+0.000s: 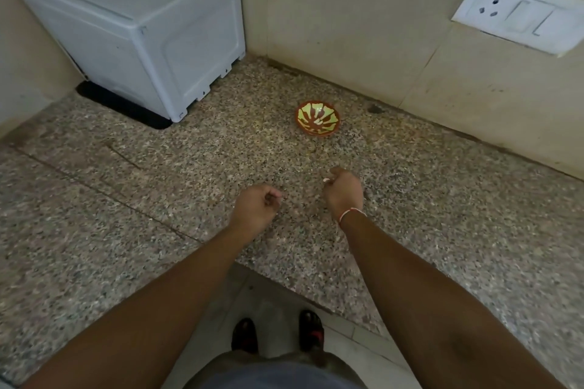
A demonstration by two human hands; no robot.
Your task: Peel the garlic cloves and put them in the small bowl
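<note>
Right hand (343, 191) pinching a garlic clove (326, 180), left hand (257, 205) curled, contents unclear; both short of small bowl (318, 118), likely for peeling.

A small orange bowl (318, 119) with yellow-green petal shapes inside sits upright near the wall, and a tiny white garlic piece (326, 180) lies well in front of the bowl.

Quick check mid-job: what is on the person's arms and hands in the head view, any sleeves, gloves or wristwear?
Both forearms are bare as far as the picture shows, with no sleeves in view and no gloves. The left hand has nothing on its wrist. The right hand has a thin thread band, red and white, tied round the wrist, with a loose end hanging down. No watch shows, and I cannot make out any rings.
</note>
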